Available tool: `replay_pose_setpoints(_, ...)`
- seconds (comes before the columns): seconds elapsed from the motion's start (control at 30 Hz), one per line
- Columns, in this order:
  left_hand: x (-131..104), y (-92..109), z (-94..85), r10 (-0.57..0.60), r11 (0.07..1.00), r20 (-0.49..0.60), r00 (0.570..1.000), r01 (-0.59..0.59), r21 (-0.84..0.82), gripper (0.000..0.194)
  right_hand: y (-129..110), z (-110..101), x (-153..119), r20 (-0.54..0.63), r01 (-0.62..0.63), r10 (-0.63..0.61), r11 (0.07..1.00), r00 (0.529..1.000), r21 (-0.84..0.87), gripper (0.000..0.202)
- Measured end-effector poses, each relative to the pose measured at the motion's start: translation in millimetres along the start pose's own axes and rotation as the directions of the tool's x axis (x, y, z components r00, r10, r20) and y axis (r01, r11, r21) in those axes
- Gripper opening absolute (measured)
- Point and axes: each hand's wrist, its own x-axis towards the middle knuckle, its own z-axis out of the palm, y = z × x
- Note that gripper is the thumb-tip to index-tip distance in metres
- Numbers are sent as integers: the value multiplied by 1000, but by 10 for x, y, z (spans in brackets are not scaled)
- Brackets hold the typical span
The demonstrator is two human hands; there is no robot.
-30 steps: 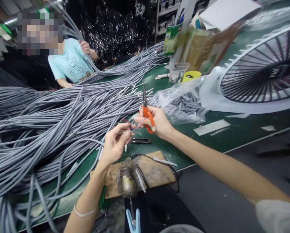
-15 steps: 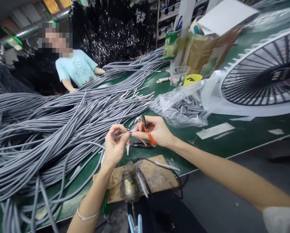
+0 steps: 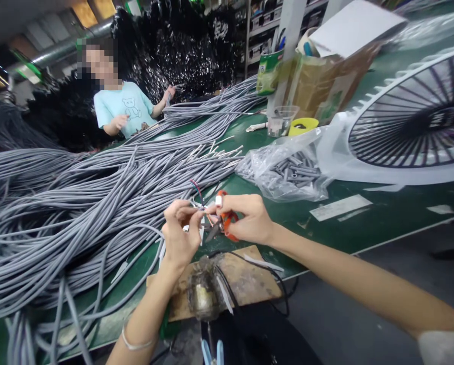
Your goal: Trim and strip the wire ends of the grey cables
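My left hand (image 3: 181, 235) pinches the end of a grey cable, where thin coloured wires (image 3: 197, 188) stick out between the fingers. My right hand (image 3: 249, 218) has orange-handled scissors (image 3: 231, 226) hooked in its fingers, their dark blades pointing down and left. Its thumb and forefinger also meet the wires close to my left fingertips. A white wrap covers one right fingertip. Just below the hands, a worn metal device (image 3: 203, 294) sits on a wooden board (image 3: 249, 284). Exactly how the wires are gripped is partly hidden by the fingers.
Bundles of grey cables (image 3: 78, 218) cover the left of the green table (image 3: 287, 223). On the right are a clear bag of short grey tubes (image 3: 287, 170) and a white fan (image 3: 413, 116). Across the table, a person in a light blue shirt (image 3: 126, 109) handles cables.
The scissors have swung from pointing up to pointing down-left in my right hand. Red and blue wires now stand up above my fingers. The person opposite has raised both hands, one with cable.
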Motion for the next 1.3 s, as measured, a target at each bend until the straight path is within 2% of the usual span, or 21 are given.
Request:
replay_pose_setpoints(0.07, 6, -4, -36, 161, 976, 78, 984, -170, 133, 26, -18, -5, -22, 12, 98, -97, 993, 995, -59, 12)
replay_pose_setpoints(0.13, 29, 15, -74, 258, 928, 155, 954, -289, 235, 25, -46, -24, -22, -52, 111, -115, 991, 992, -70, 14)
replay_pose_setpoints(0.23, 65, 84, -129, 336, 888, 103, 936, -352, 296, 27, -85, -77, 22, -218, -47, 31, 996, 975, -71, 21)
replay_pose_setpoints(0.27, 72, 107, -146, 360, 886, 70, 930, -365, 288, 27, -93, -94, 44, -219, -110, 89, 991, 972, -82, 22)
replay_pose_setpoints(0.33, 73, 141, -177, 396, 886, 33, 917, -392, 249, 26, -102, -116, 87, -133, -172, 154, 975, 979, -139, 22)
replay_pose_setpoints(0.4, 64, 152, -200, 412, 888, 37, 910, -411, 205, 26, -105, -112, 116, -27, -125, 122, 971, 992, -205, 20)
replay_pose_setpoints(0.5, 46, 149, -208, 396, 899, 82, 915, -404, 169, 26, -94, -77, 118, 27, 6, 1, 967, 1000, -254, 18)
replay_pose_setpoints(0.6, 34, 157, -187, 366, 916, 104, 925, -377, 138, 25, -58, -49, 90, 40, 79, -70, 955, 997, -286, 15)
replay_pose_setpoints(0.8, 30, 190, -139, 320, 945, 88, 943, -324, 45, 25, 38, -42, 42, 128, 103, -62, 934, 990, -343, 10)
replay_pose_setpoints(1.03, -1, 100, -111, 260, 964, 68, 963, -254, -82, 26, 65, -50, 5, 185, 161, -88, 888, 979, -430, 12)
replay_pose_setpoints(1.17, 0, 85, -81, 186, 966, 61, 981, -170, -196, 26, 75, -31, -36, 171, 172, -100, 859, 980, -482, 13)
replay_pose_setpoints(1.3, 20, 116, -64, 164, 957, 73, 984, -141, -254, 26, 69, 6, -57, 104, 167, -134, 877, 985, -450, 26)
